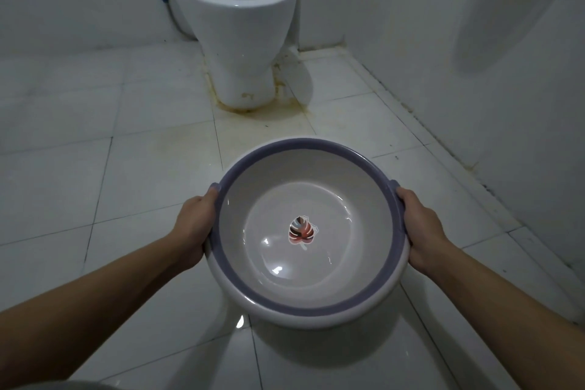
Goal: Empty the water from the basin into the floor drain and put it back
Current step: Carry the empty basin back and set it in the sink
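Observation:
A round white basin (308, 301) with a purple band inside its rim is held level above the tiled floor, in the lower middle of the head view. Shallow clear water lies in its bottom over a red leaf print (300, 233). My left hand (193, 228) grips the basin's left rim, thumb over the edge. My right hand (422, 231) grips the right rim the same way. No floor drain shows in this view.
A white toilet (234, 19) with its lid up stands ahead against the back wall, stained grout around its base. White walls close in at the back and right (506, 73). The pale tiled floor (95, 168) stretches left and looks wet below the basin.

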The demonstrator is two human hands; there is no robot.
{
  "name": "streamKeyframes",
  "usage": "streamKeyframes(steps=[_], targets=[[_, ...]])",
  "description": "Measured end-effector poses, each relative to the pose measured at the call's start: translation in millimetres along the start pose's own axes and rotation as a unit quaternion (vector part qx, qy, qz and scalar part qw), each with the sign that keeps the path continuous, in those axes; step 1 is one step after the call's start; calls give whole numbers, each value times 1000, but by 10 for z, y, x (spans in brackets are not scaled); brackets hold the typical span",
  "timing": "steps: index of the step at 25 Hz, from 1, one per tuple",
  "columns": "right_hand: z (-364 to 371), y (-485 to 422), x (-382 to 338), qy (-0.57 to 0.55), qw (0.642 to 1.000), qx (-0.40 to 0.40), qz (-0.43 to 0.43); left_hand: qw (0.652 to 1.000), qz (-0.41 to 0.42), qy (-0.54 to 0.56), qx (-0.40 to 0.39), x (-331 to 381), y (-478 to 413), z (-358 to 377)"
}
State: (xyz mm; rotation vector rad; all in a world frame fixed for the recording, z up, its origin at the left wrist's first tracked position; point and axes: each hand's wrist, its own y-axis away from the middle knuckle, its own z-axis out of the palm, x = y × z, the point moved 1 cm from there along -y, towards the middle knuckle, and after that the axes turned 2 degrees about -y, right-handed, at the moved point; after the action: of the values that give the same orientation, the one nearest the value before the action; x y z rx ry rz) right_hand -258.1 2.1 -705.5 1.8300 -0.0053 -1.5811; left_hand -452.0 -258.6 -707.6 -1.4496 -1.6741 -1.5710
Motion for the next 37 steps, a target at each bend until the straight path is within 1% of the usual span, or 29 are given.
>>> streamKeyframes(steps=[9,12,15,18,20,24,28,34,37], targets=[[143,-121,-111,-16,1000,-5,12,999,-13,50,-2,211,-236,-74],[184,-27,-406,-19,999,-22,13,998,-32,61,-4,469,-175,-166],[245,177,-934,-44,998,-37,8,998,-34,43,13,918,-3,-278],[351,528,-1525,-35,998,-43,-10,999,-3,14,36,1489,277,-473],[383,839,-1944,-37,998,-36,-21,999,9,19,45,1927,547,-663],[348,1534,-2827,25,998,27,-42,998,17,38,55,2834,1192,-1030],[263,2375,-3800,9,998,37,-42,996,18,70,43,3826,1942,-1418],[-16,3514,-5056,-44,996,-4,-73,994,66,92,-12,5066,3022,-2002],[-260,4004,-5616,-54,993,16,-101,988,89,124,-31,5659,3566,-2087]])
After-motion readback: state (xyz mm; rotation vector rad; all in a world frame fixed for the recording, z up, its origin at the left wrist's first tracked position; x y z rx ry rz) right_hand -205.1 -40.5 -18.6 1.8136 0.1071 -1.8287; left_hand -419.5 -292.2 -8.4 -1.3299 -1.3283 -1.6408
